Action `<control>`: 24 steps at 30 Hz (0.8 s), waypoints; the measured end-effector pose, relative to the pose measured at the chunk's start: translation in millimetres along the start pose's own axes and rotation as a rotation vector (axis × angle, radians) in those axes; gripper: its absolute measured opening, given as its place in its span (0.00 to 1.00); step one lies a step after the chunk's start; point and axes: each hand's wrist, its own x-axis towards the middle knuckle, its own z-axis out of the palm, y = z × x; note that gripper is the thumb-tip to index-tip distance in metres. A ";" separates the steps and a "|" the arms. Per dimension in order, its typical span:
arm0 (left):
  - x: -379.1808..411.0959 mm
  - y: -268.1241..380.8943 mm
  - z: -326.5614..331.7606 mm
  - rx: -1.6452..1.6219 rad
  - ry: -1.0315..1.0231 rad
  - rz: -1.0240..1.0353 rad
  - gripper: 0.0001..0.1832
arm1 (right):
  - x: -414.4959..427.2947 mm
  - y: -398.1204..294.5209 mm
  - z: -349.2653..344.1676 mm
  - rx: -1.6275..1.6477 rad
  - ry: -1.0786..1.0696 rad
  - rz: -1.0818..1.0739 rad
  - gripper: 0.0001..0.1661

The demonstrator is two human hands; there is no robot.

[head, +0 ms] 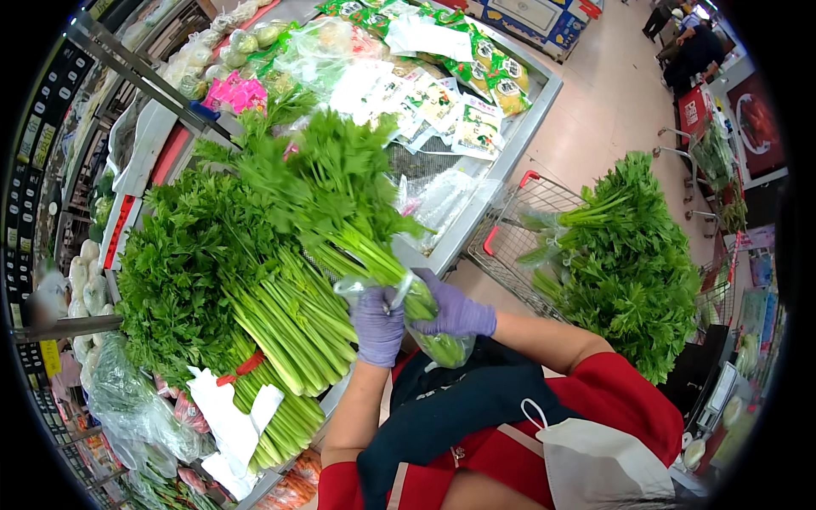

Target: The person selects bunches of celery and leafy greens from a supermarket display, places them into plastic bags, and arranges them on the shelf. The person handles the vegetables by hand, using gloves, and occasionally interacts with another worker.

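Both my hands wear purple gloves. My left hand (378, 325) grips a clear plastic bag at the base of a celery bunch (370, 252). Around the bagged lower stalks of this same bunch my right hand (449, 306) is closed. The leaves of the bunch point up and away, over the display. Just left of my hands lies a large pile of celery (287, 312), its cut ends towards me and its leaves to the left. A red band (250, 363) is round part of the pile, with white plastic bags (223, 414) beside it.
A wire shopping cart (503, 255) at the right holds more celery (631, 274) with bagged bases. The metal edge of the display (472, 220) runs past my right hand. White packets (478, 127) and green bags (508, 80) lie at the far end. A metal post (140, 76) crosses the upper left.
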 end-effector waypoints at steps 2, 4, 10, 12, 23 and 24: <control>-2.4 1.4 -3.6 -0.049 0.038 -0.123 0.09 | 12.7 9.7 10.2 0.074 -0.001 -0.071 0.53; 15.9 -15.6 0.1 0.062 -0.046 -0.325 0.09 | 34.1 9.1 15.0 0.139 -0.037 -0.075 0.52; 9.3 -141.2 55.1 0.322 -0.219 -0.322 0.12 | 98.8 48.6 48.8 -0.633 -0.086 0.154 0.40; 19.1 -144.5 61.3 0.303 -0.295 -0.425 0.15 | 109.6 55.5 46.1 -0.943 -0.026 -0.004 0.31; 7.0 -108.8 -35.6 0.160 -0.355 -0.566 0.20 | 120.4 90.0 6.3 0.404 -0.154 0.291 0.14; -0.7 -128.9 -27.7 -0.103 -0.332 -0.687 0.18 | 114.3 78.1 9.0 0.550 -0.172 0.329 0.13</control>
